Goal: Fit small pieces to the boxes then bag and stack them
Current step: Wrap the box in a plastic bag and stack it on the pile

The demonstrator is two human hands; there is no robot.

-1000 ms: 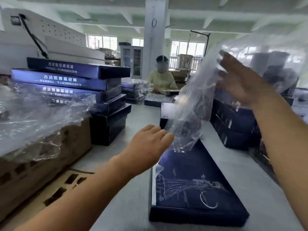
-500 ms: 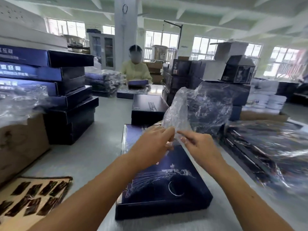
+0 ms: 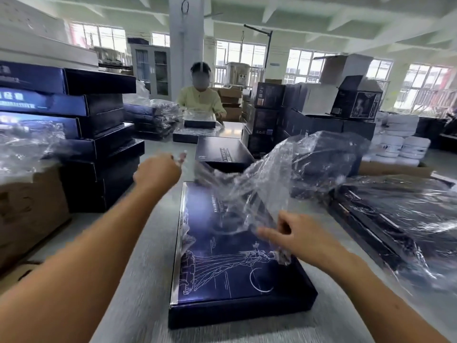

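Note:
A flat dark blue box with a white line drawing lies lengthwise on the grey table in front of me. Above its far half billows a clear plastic bag. My left hand is raised beyond the box's far left corner and pinches an edge of the bag, though that spot is blurred. My right hand hovers over the box's right side, with the bag's near edge held between thumb and fingers.
A stack of blue boxes stands at the left beside a cardboard carton topped with loose plastic. Bagged boxes lie at the right. Another dark box sits farther ahead. A person works across the table.
My hands have drawn apart from the bag's mouth: the left moved up and away, the right came down toward me. The bag now spreads over the box's far half.

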